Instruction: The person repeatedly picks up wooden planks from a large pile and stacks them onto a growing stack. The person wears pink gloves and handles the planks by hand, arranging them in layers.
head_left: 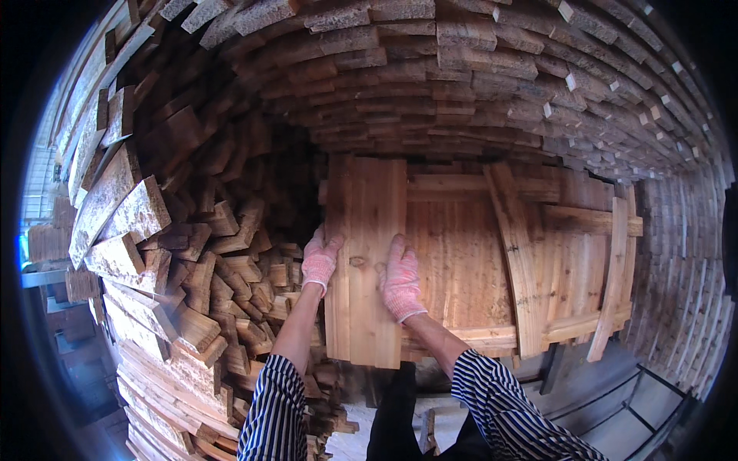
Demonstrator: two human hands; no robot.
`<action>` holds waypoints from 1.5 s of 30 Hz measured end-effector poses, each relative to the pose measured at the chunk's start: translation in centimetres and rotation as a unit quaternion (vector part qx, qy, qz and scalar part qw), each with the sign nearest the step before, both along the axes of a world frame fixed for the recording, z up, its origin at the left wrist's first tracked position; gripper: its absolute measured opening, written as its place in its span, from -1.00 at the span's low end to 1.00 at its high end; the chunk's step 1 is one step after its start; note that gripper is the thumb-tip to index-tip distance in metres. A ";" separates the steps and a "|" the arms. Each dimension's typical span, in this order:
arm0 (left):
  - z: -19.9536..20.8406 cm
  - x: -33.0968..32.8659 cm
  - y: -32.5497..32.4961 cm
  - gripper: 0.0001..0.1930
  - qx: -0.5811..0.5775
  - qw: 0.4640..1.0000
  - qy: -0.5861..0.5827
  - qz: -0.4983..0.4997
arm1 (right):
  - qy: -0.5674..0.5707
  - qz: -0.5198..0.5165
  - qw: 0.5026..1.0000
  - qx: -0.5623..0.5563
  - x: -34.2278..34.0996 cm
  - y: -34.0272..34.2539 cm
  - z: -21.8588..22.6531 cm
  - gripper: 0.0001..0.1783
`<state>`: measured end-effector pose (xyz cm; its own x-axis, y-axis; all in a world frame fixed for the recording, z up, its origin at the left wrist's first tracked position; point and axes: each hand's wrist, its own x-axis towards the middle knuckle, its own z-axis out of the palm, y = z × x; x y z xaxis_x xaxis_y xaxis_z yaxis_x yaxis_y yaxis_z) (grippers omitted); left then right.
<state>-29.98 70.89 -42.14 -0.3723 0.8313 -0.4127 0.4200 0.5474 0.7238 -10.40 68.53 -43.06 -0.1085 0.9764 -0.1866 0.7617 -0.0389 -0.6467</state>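
Observation:
Both hands wear pinkish-white knit gloves. My left hand [321, 259] is closed on the left edge of a few wooden planks [360, 307] lying side by side, lengthwise away from me. At their right edge my right hand [400, 283] grips, its thumb side and fingers pressed along the wood; the fingertips underneath are hidden. The planks rest on the left end of a broad layer of reddish boards [461, 261]. A dark knot shows in the held planks between my hands.
Loose narrow strips, one slanting [515, 261] and another at the right end [611, 276], lie across the boards. Jumbled cut planks [207, 284] heap up on the left. A tall wall of stacked planks [477, 61] rises behind. A dark metal frame [642, 407] stands at lower right.

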 end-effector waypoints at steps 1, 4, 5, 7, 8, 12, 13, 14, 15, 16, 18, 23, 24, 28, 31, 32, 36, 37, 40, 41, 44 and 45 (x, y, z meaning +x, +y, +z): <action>-0.7 -1.2 -1.2 -0.31 0.011 1.000 0.014 0.013 | 0.032 0.023 0.998 -0.040 0.0 -0.1 0.5 -0.07; -0.8 -0.3 -3.1 -0.34 0.010 0.999 0.009 0.029 | 0.077 0.037 0.992 -0.096 1.0 -1.7 0.7 -0.11; -0.8 -0.4 -3.7 -0.35 0.011 0.999 0.021 0.030 | 0.070 0.041 0.990 -0.114 0.9 -1.8 0.7 -0.10; -1.3 -1.0 -3.2 -0.36 0.015 0.999 0.009 0.027 | 0.056 0.051 0.986 -0.152 0.9 -1.8 0.5 -0.10; -0.9 -1.8 -2.4 -0.36 0.015 1.000 -0.004 0.016 | 0.072 0.053 0.989 -0.118 0.7 -1.1 0.5 -0.09; 1.2 -0.2 2.5 -0.37 -0.015 0.999 -0.042 -0.024 | 0.050 0.059 0.991 -0.109 2.8 4.1 0.3 -0.07; 0.3 -1.0 2.0 -0.31 -0.012 0.999 0.027 -0.038 | 0.035 0.081 0.986 -0.139 2.9 4.7 1.2 -0.07; -0.2 -2.2 1.1 -0.26 -0.010 0.994 0.101 -0.045 | 0.012 0.122 0.979 -0.160 3.0 5.5 2.6 -0.10; -0.3 -1.4 0.7 -0.19 -0.024 0.989 0.142 -0.045 | -0.019 0.154 0.970 -0.186 4.1 5.9 3.9 -0.14; -0.3 -0.6 0.0 -0.12 -0.042 0.981 0.185 -0.047 | -0.107 0.121 0.982 -0.094 7.1 5.8 3.8 -0.17; -2.9 -2.6 -5.2 0.01 -0.101 0.994 -0.004 0.035 | -0.269 0.039 0.960 0.071 11.0 5.2 4.3 -0.20; -1.0 -2.2 -7.9 -0.13 -0.120 0.974 -0.194 -0.010 | -0.281 -0.049 0.955 0.077 24.8 3.7 0.9 -0.06; 2.1 0.2 -4.5 -0.08 -0.227 0.969 -0.074 -0.054 | -0.239 -0.060 0.955 0.167 25.8 3.0 -0.5 -0.07; 1.2 -1.0 -7.9 0.15 -0.273 0.962 -0.001 0.015 | -0.179 -0.029 0.983 -0.020 11.6 0.2 3.5 -0.17; 1.0 -0.6 -6.7 0.14 -0.243 0.968 0.065 0.013 | -0.098 0.033 0.990 0.101 3.5 -2.5 1.1 -0.10; 1.5 -0.5 -6.4 0.13 -0.230 0.972 0.035 0.011 | -0.093 0.041 0.992 0.073 3.3 -2.5 0.7 -0.08; 3.3 2.3 -6.9 0.12 -0.208 0.966 0.127 0.082 | -0.118 0.113 0.987 -0.004 4.5 -1.5 2.6 -0.06; 4.5 3.8 -6.7 0.10 -0.188 0.961 0.177 0.103 | -0.110 0.127 0.984 0.055 5.1 -1.2 2.7 -0.06; 5.2 8.9 -10.1 0.02 -0.106 0.948 0.270 0.132 | -0.019 0.171 0.973 0.156 3.7 -3.0 7.5 -0.11; 5.9 10.3 -13.1 -0.01 -0.073 0.955 0.254 0.133 | 0.015 0.193 0.974 0.114 2.5 -4.7 10.2 -0.12; 10.1 15.1 -22.1 -0.08 -0.045 0.980 0.143 0.132 | 0.125 0.275 0.953 -0.010 -1.1 -10.2 21.6 -0.14; 11.2 16.5 -26.4 -0.08 0.013 0.979 0.122 0.161 | 0.157 0.316 0.935 0.039 -1.8 -11.6 22.1 -0.15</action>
<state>-13.46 44.51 -30.99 -0.7015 0.6639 -0.2590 0.3911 0.6625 0.6388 -12.19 56.93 -20.96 -0.7058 0.7082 0.0206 0.3885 0.4112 -0.8246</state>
